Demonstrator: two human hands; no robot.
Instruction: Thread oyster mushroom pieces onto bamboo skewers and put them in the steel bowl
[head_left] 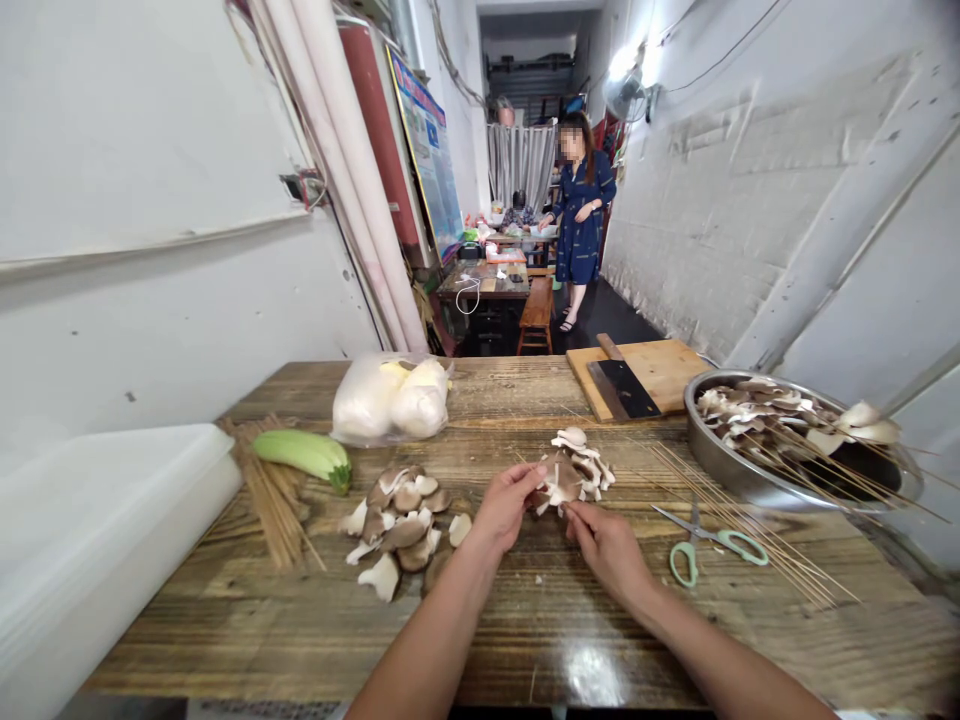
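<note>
Seen from beside the worktop [247, 630], the mushroom piece [556, 485] is held just right of the centre of the frame, between the two hands.

Left hand [510, 505]: thumb and fingers nearly together, pinching the piece at its left edge. Right hand [604, 545]: fingertips drawn together at the pale stem, on the lower side of the piece (whether they also grip a stick, I cannot tell from here).

Governing relation: the piece lies to the right of the left fingers and to the upper left of the right fingers. Both hands are in contact; neither is nearer. The cap is spread broadly and shows no clear long axis.

Containers:
Metal basin [709, 460], right of the frame: contains mushrooms [757, 410], with thin stick ends [919, 503] projecting past the rim toward the lower right.
Clear plastic bag [360, 400], left of centre near the worktop's far edge: contains pale, rounded contents, not identifiable through the film.

Scissors [697, 532] lie open between the right hand and the basin.
</note>
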